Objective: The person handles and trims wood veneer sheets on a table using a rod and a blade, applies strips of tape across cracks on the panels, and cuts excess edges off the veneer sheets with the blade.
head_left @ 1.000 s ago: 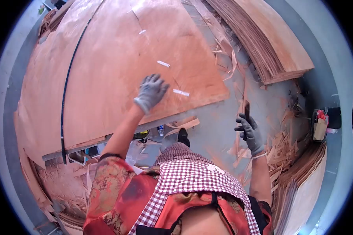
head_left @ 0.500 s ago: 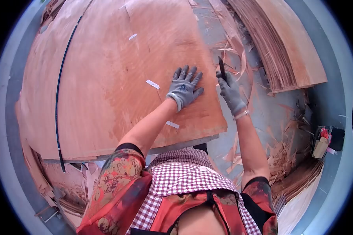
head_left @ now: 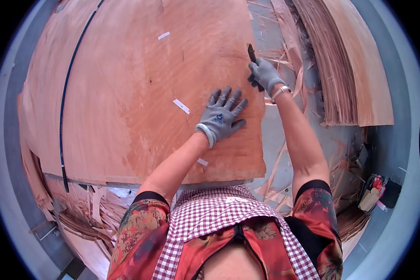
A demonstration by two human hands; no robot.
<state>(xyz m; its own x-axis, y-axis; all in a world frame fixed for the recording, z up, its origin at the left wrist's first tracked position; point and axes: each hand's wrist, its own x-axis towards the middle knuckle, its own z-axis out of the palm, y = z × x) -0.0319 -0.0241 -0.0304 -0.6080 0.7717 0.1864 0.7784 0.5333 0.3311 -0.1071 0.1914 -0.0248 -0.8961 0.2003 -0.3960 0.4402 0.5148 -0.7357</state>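
Observation:
A large reddish-brown wood sheet (head_left: 140, 93) lies before me, with several small white labels or tape pieces, one of them a white strip (head_left: 181, 106) left of my left hand. My left hand (head_left: 220, 116), in a grey glove, rests flat on the sheet near its right side, fingers spread. My right hand (head_left: 265, 75), also gloved, is closed around a dark knife-like tool (head_left: 252, 53) at the sheet's right edge. The tool's tip points up and away from me. A thin dark strip (head_left: 69, 74) runs along the sheet's left part.
At the upper right stands a stack of wood sheets (head_left: 333, 60). Torn veneer scraps (head_left: 291, 44) litter the floor between it and the large sheet. More scraps lie at the lower left. A container with red and tan items (head_left: 372, 193) is at the right.
My left hand moved right across the sheet, then came down flat with spread fingers. My right hand, with the tool, rose from the right side to the sheet's right edge. The view shifted too.

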